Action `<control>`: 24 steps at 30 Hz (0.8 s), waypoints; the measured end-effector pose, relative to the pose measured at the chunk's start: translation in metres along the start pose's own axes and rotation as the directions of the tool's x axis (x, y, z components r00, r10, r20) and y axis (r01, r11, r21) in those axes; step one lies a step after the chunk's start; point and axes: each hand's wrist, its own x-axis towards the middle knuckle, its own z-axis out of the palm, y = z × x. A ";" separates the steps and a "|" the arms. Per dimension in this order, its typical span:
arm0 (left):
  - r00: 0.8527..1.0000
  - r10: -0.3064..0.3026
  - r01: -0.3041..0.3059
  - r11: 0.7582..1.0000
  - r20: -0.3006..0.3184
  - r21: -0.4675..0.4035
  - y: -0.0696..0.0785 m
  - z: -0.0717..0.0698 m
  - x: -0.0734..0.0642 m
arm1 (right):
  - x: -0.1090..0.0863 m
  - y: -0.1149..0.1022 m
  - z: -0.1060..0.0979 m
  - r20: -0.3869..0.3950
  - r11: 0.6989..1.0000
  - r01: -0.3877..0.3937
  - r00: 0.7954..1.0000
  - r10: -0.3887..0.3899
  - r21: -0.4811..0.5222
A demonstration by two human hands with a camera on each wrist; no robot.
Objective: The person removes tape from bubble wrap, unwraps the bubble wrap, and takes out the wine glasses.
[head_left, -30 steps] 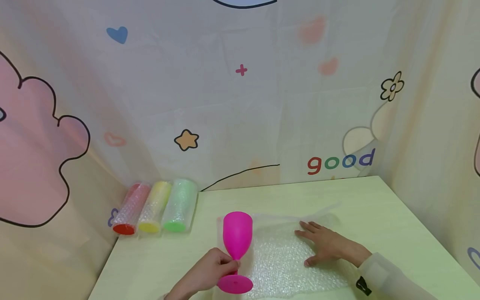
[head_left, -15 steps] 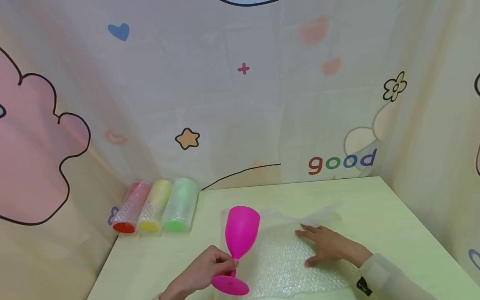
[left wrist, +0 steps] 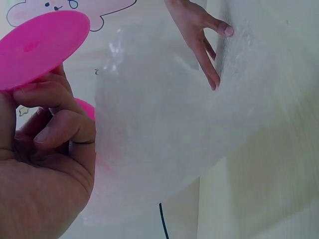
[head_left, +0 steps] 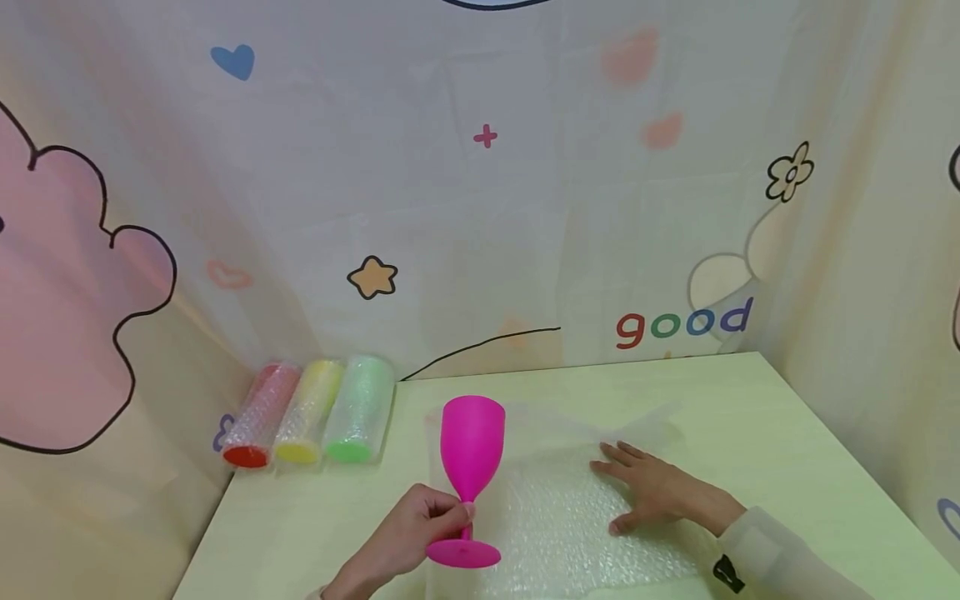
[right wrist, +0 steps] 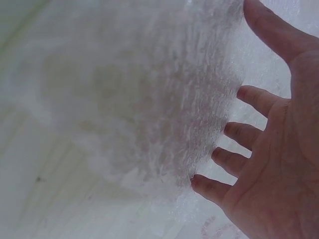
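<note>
The left grip (head_left: 420,527) pinches the pink goblet (head_left: 472,442) by its stem; the right grip (head_left: 652,490), splayed on the bubble wrap (head_left: 551,529), should press evenly so it lies flat.

Pink goblet (head_left: 472,442) held upright near left edge of spread bubble wrap (head_left: 555,517).

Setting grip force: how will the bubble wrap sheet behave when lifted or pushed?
The bubble wrap sheet is probably light and floppy, since it looks thin and translucent. Pushed, it may crumple rather than slide flat; its far edge looks wavy. A hard pinch could squash its bubbled surface.
</note>
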 end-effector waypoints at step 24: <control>0.993 0.027 -0.019 0.998 -0.116 0.067 0.000 -0.010 -0.005 | -0.008 -0.002 0.002 -0.008 0.999 0.012 1.000 -0.012 -0.043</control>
